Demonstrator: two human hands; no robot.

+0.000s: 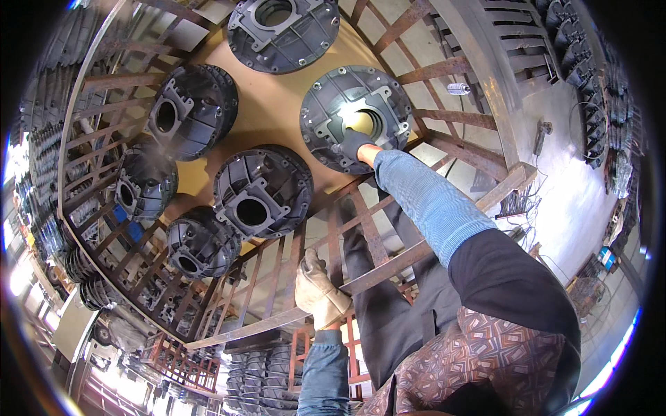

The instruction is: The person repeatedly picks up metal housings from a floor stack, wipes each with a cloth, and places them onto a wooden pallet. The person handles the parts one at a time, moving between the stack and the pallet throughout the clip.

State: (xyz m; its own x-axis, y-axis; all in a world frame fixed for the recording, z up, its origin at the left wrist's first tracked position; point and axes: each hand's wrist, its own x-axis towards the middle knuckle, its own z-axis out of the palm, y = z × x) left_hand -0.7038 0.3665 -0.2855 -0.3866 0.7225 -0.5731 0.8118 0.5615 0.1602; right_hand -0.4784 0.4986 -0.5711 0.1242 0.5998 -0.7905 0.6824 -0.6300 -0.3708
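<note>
My right hand (pixel 356 144), in a dark glove, reaches over the crate side onto a round cast-metal housing (pixel 325 97). Its fingers are closed at the near rim of the central bore and are partly hidden. Light falls on the bore and its flange. My left hand (pixel 320 288), in a pale work glove, is closed over the top rail (pixel 388 267) of a rusty metal crate. Several more dark housings lie on tan sheeting in the crate: one at the far end (pixel 297 48), one in the middle (pixel 295 170), others at the left (pixel 208 90).
Barred crate walls (pixel 465 118) surround the housings. Past the right side, a small silvery cylinder (pixel 458 89) and cables (pixel 524 201) lie by a pale floor (pixel 576 201). Stacked dark parts (pixel 45 166) line the left; a red-barred crate (pixel 180 360) stands at lower left.
</note>
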